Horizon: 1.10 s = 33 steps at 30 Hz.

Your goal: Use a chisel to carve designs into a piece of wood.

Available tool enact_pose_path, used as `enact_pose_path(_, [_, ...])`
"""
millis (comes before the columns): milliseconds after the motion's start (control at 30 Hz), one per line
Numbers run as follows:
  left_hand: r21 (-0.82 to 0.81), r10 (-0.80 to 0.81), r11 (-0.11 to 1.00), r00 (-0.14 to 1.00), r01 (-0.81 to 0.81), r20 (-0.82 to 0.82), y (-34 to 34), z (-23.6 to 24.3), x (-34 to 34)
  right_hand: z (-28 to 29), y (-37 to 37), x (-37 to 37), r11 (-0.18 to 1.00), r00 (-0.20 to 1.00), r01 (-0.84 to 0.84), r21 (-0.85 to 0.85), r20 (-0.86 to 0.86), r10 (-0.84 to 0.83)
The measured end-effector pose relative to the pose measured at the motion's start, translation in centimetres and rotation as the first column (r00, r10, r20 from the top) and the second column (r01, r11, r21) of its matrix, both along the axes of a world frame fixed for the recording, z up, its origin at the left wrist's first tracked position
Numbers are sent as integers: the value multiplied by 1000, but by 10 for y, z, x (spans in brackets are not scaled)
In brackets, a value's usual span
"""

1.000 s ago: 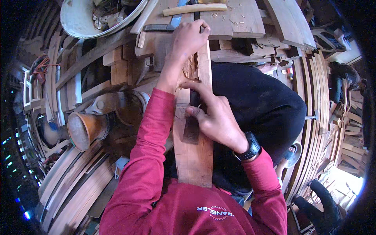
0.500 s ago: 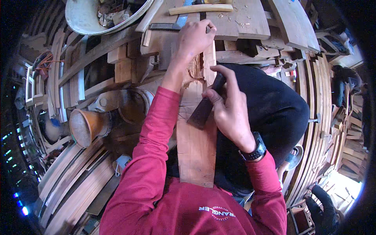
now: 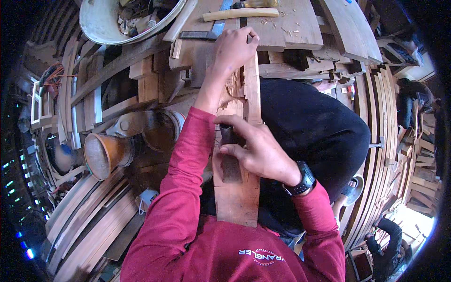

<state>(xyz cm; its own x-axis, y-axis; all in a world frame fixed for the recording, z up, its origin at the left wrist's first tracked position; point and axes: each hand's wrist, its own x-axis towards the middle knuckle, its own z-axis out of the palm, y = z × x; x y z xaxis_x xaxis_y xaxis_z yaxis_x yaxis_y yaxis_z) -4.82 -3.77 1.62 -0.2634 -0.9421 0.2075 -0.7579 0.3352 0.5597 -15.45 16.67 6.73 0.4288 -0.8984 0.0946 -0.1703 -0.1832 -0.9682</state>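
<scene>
- Plank first: a long reddish-brown wooden plank lies lengthwise over the person's lap, its far end resting on the cluttered wooden workbench and its near end close to the red-sleeved chest.
- The left hand is clenched over the plank's far end, pressing it against the workbench edge, just above a splintered, carved-out hollow in the wood.
- The right hand, with a black wristwatch, grasps a dark, flat-bladed chisel-like tool laid on the plank's middle, below that hollow.
- Judging by its thickness, the plank looks stiff and fairly heavy, not slippery; its chipped edges near the hollow seem brittle, so sound wood at the far end and sides is the safer hold.
- Left of the plank, lower down, sits a rusty orange metal funnel; a grey metal basin stands beyond it.
</scene>
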Motion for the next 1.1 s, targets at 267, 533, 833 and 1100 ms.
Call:
enact_pose_path(267, [-75, -37, 997, 999, 34, -29, -5, -8, 3, 6, 2, 2, 997, 998, -13, 81, -53, 17])
enact_pose_path(533, [-94, -50, 994, 999, 48, -19, -8, -14, 4, 5, -6, 1, 983, 999, 30, 180, -50, -21])
enact_pose_path(833, [-120, -71, 991, 995, 62, -70, -11, -21, 3, 1, -3, -1, 938, 996, 77, 338, 7, -85])
enact_pose_path(1100, [-104, -41, 994, 999, 37, -35, -7, -15, 3, 1, -5, -3, 945, 970, 183, 272, 105, -218])
